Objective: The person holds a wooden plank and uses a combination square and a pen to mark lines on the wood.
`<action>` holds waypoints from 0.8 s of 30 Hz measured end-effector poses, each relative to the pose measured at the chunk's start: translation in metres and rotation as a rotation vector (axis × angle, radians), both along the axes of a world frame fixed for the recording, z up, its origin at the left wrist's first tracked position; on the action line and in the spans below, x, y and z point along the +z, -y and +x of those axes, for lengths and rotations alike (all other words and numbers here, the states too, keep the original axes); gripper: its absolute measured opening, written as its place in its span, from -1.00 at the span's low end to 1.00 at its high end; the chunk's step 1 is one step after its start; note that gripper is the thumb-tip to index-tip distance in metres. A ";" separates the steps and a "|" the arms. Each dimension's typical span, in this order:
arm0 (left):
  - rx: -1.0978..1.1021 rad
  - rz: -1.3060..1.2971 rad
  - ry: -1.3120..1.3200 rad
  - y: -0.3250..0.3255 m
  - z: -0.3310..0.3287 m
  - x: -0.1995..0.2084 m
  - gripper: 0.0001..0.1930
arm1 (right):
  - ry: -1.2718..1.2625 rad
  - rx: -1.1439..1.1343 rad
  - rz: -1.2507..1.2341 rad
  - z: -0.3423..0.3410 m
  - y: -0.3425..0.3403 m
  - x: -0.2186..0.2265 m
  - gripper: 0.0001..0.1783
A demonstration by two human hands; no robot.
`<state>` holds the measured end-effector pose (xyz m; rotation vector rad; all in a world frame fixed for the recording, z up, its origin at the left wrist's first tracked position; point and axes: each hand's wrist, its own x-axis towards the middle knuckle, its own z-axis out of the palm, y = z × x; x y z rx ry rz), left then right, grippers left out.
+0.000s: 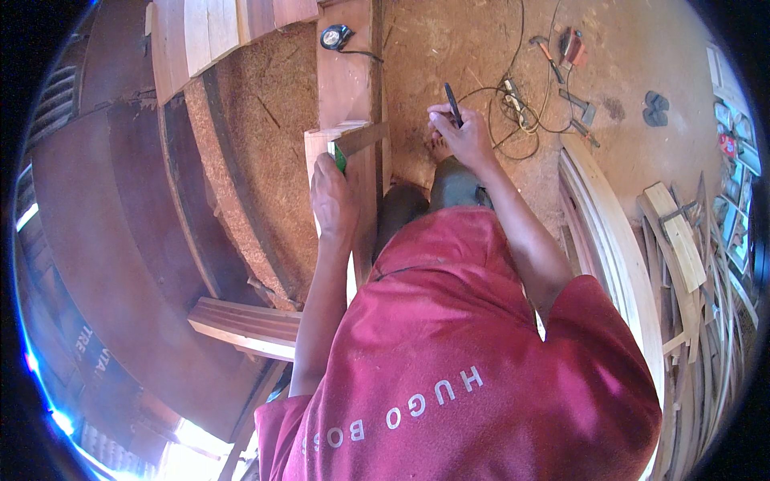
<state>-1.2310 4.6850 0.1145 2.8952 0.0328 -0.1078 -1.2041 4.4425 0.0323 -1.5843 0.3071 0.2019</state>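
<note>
Hands apart, both occupied. Left hand (333, 196) clamped on a green-stocked try square (358, 143) at the left edge of a wooden workpiece (366, 176); its dark blade lies across the wood near the far end. Left forearm runs nearly straight up from the sleeve, back of hand up, fingers curled. Right hand (464, 136) is pinching a black pen (453, 104), raised to the right of the workpiece and clear of it; elbow bent, forearm angled up and inward. Which end of the pen is the tip: can't tell.

Around: tape measure (336, 37) on the wide board (345, 88) beyond the square. Floor ahead and right has an orange-handled hammer (548, 60), red power tool (573, 48), tangled cable (525, 120) just past the right hand, and dark flip-flops (655, 109). Stacked boards (249, 327) sit left of the left forearm; curved timbers (613, 232) and a scrap-wood pile (682, 264) are on the right. Red shirt (481, 337) blocks the workpiece's near end.
</note>
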 end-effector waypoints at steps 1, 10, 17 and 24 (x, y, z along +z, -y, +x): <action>0.004 -0.006 -0.006 0.000 0.000 0.001 -0.71 | 0.005 0.000 0.004 0.000 -0.001 0.002 -0.68; -0.001 -0.018 0.000 -0.004 0.000 -0.005 -0.66 | 0.005 0.017 -0.009 -0.003 -0.005 0.003 -0.65; -0.018 -0.032 0.000 -0.004 0.000 -0.001 -0.66 | -0.042 0.017 0.016 -0.003 -0.008 -0.003 -0.67; -0.004 -0.030 0.005 -0.002 0.001 -0.003 -0.67 | -0.084 -0.180 0.266 0.002 -0.044 -0.035 -0.48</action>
